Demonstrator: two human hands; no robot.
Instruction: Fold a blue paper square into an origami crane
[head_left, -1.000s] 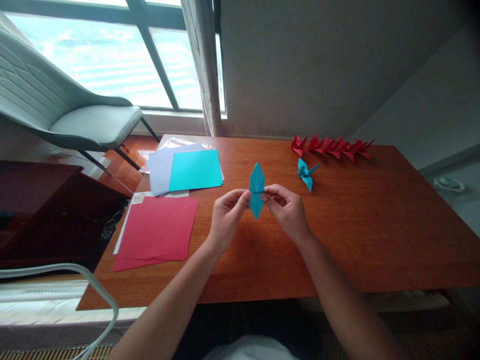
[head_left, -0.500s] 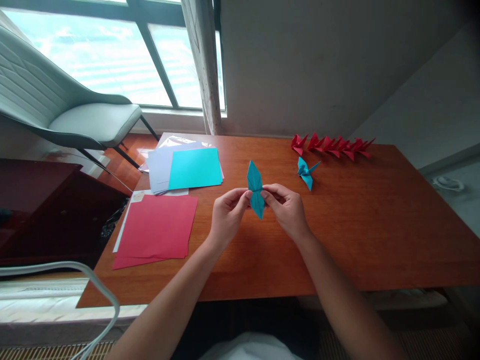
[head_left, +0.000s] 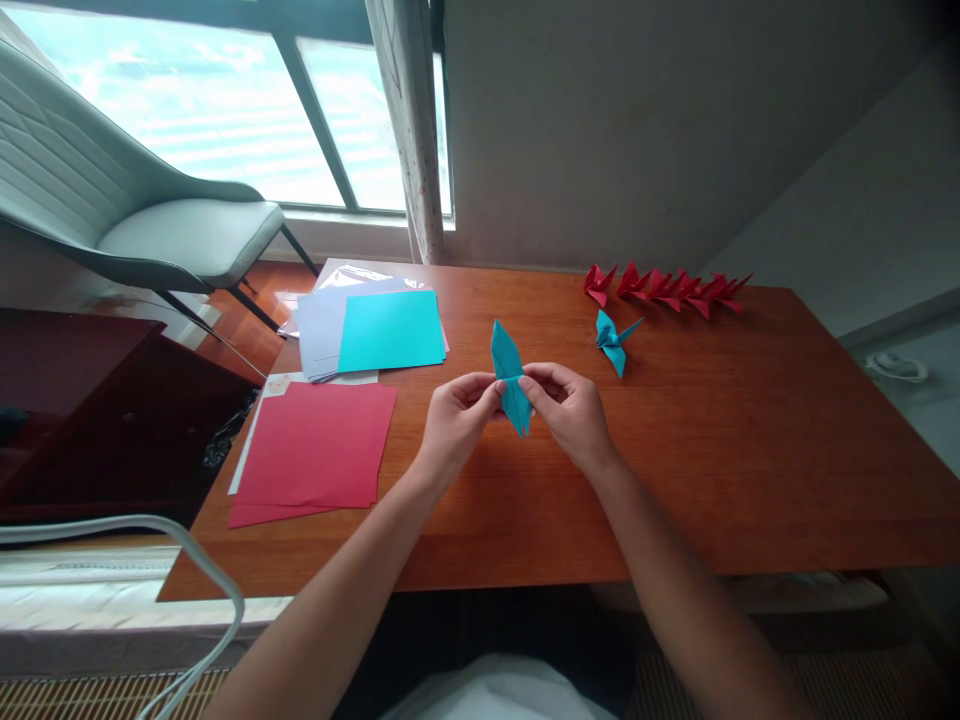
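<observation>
A folded blue origami paper point(head_left: 508, 352), pointed at its upper and lower ends, is held up over the table between my two hands. My left hand point(head_left: 459, 415) pinches its left side near the middle, thumb in front. On the opposite side my right hand point(head_left: 574, 412) pinches it the same way. The lower end shows two points slightly apart. Behind the paper, the other fingers are partly hidden. Beyond my right hand, a finished blue paper crane point(head_left: 613, 343) rests on the table.
Several red paper cranes point(head_left: 679, 290) line the back right of the wooden table point(head_left: 720, 460). Red paper sheets point(head_left: 315, 445) lie at the left, with blue sheets point(head_left: 392, 330) over pale ones behind. A chair point(head_left: 195, 235) stands by the window; a white cable point(head_left: 210, 570) curves at lower left.
The folded blue paper has tilted slightly, its top leaning left, and its lower end now shows two separate points. Both hands keep their pinch at its middle.
</observation>
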